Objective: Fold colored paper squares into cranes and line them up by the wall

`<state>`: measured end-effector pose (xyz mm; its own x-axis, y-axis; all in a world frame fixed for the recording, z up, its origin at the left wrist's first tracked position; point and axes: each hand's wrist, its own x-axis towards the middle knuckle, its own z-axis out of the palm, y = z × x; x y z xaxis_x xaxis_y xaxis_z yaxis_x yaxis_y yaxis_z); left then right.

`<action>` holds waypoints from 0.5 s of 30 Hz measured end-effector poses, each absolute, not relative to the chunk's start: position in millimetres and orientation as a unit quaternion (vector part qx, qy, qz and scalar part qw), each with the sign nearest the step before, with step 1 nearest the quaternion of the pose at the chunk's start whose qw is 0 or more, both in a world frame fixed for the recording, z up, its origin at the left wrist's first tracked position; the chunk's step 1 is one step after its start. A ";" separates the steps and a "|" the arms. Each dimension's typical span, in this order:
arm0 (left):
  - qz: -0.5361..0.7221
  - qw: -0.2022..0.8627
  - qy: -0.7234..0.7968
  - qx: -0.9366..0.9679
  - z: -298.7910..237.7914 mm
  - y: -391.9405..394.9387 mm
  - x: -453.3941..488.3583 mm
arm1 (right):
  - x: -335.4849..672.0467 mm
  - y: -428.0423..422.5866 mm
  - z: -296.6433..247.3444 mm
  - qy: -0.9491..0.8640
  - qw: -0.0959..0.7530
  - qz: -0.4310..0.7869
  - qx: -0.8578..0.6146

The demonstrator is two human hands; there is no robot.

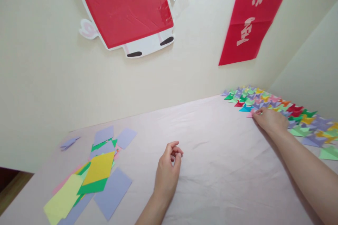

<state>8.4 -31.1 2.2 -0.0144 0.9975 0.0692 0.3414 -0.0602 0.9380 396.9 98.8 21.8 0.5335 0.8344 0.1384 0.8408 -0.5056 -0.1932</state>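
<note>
My left hand [167,170] rests on the pale pink tablecloth [211,154] near the middle, fingers curled loosely with nothing visible in them. My right hand [269,119] reaches far to the right, fingertips pinched on a pink folded paper piece [250,114] at the near edge of a spread of several folded coloured paper shapes [277,105]. A loose pile of flat coloured paper sheets [97,172], yellow, green and lilac, lies to the left of my left hand.
One lilac folded shape [69,143] sits alone at the far left. The table meets a cream wall bearing a red poster [126,6] and a red banner [253,17]. The table's left edge drops to a dark floor [10,186].
</note>
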 end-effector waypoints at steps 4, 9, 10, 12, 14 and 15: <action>0.427 0.379 0.569 0.592 0.0 -30.7 8.5 | 394.2 97.0 24.8 -0.484 0.110 0.007 -0.868; 0.427 0.374 0.566 0.598 -3.6 -30.5 7.2 | 389.8 94.7 26.7 -0.478 0.118 0.009 -0.870; 0.427 0.373 0.564 0.600 -3.9 -30.5 6.6 | 389.8 93.5 27.3 -0.477 0.122 0.007 -0.870; 0.429 0.372 0.564 0.600 -4.5 -30.4 5.6 | 390.3 89.6 29.4 -0.475 0.134 -0.001 -0.870; 0.430 0.371 0.564 0.599 -5.3 -30.2 5.4 | 388.6 83.3 32.6 -0.473 0.152 -0.016 -0.868; 0.432 0.371 0.565 0.598 -5.8 -30.2 5.8 | 385.1 79.3 34.3 -0.481 0.167 -0.028 -0.860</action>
